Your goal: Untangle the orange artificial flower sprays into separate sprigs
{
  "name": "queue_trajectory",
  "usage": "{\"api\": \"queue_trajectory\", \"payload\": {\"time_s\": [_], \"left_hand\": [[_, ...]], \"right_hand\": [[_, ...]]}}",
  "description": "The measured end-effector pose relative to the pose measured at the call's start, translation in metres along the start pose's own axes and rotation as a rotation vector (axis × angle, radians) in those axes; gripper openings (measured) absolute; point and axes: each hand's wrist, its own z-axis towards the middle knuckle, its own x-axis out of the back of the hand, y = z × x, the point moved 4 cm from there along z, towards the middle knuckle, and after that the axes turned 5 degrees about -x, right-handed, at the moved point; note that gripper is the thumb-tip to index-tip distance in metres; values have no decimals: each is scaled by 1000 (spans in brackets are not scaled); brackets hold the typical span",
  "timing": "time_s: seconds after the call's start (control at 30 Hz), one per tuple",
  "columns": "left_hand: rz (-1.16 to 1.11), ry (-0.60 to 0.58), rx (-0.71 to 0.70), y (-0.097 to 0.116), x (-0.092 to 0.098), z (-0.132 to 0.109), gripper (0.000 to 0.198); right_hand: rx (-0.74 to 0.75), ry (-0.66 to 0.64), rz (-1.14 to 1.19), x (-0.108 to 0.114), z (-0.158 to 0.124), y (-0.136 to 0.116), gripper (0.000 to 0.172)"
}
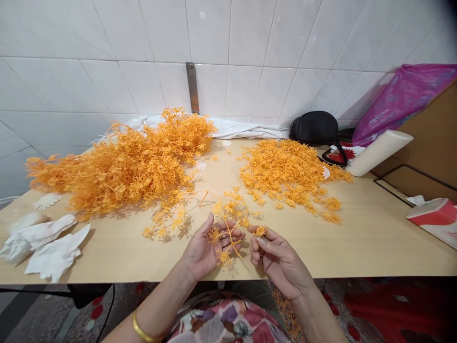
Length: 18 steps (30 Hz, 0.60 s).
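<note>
My left hand (204, 251) is turned palm up with its fingers loosely curled. Across the palm and fingers lies a branched orange plastic flower stem (231, 237), small spiky blossoms at its tips. Close beside it, my right hand (280, 259) pinches a single orange plastic blossom (261, 231) between thumb and forefinger. Just beyond the hands are loose orange sprigs (233, 206). A tall tangled heap of orange branched stems (132, 166) fills the left of the table. To the right spreads a lower pile of small orange blossoms (282, 169).
Crumpled white tissues (53, 252) lie at the left front. White flower pieces (48, 200) are scattered about. At the back right sit a black pouch (314, 127), a white roll (380, 152) and a purple plastic bag (400, 102). A red-and-white tissue pack (433, 216) rests at the right edge.
</note>
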Motion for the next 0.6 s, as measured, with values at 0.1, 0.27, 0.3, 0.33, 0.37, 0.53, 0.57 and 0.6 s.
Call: {"api": "queue_trajectory", "payload": {"time_s": [0.1, 0.27, 0.3, 0.33, 0.37, 0.53, 0.57, 0.6], "left_hand": [[-42, -48, 18, 0, -1, 4, 43], [-85, -116, 3, 2, -2, 9, 53], [-93, -126, -1, 2, -2, 9, 56], [-102, -134, -2, 3, -1, 9, 59], [-112, -141, -2, 3, -1, 9, 61], [-142, -195, -1, 3, 2, 11, 67], [-143, -201, -3, 3, 2, 11, 67], [-145, -199, -5, 3, 3, 11, 67]], "right_hand": [[132, 131, -243, 12, 0, -14, 29], [389, 537, -931, 48, 7, -44, 53], [419, 625, -1096, 52, 8, -48, 58], [458, 703, -1238, 55, 9, -51, 59], [511, 761, -1342, 55, 8, -52, 57], [782, 620, -1336, 28, -2, -42, 23], [795, 551, -1310, 21, -4, -37, 18], [799, 491, -1290, 14, -6, -33, 15]]}}
